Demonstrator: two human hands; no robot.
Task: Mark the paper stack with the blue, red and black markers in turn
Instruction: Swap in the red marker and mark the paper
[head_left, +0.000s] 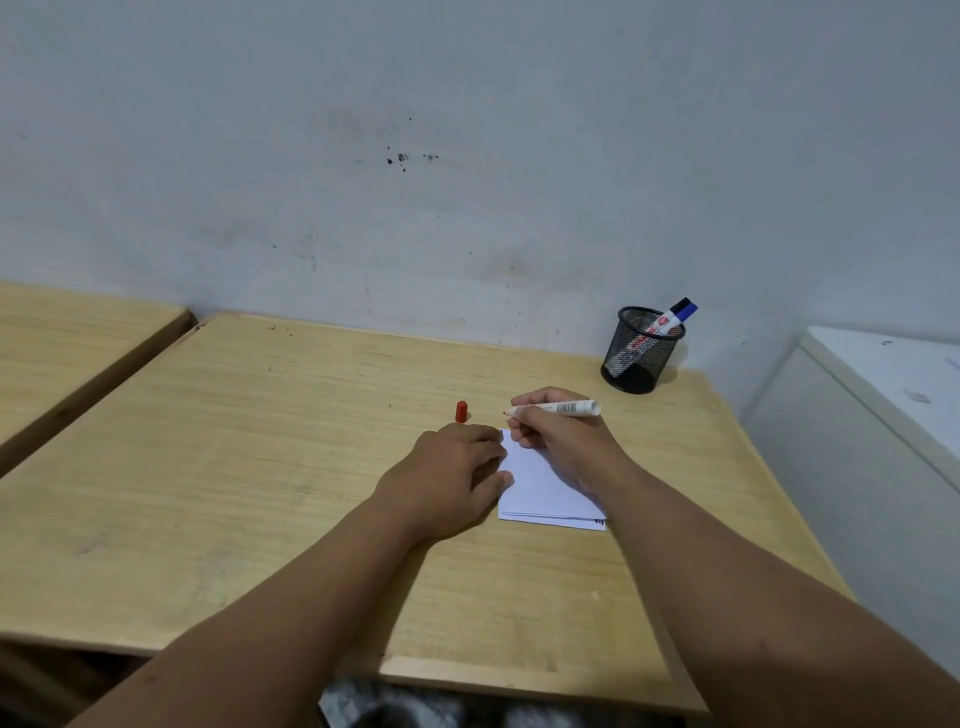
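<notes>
Black wire-mesh pen cup (641, 349) at the tabletop's (260, 467) far corner holding a blue-capped white marker (673, 319), my right hand (558, 441) fingers gripping the uncapped red-tipped white marker (558, 409), left hand (449, 475) fingers spread loosely on the white paper stack (545, 493), partly hidden beneath both hands, red cap (461, 411) upright nearby.

The table (249, 467) is pale matt wood with visible grain, the paper stack (540, 488) plain white matt paper, the pen holder (636, 353) black wire mesh, the red marker (563, 408) and its red cap (461, 411) smooth plastic, the wall (467, 156) scuffed matt paint.
</notes>
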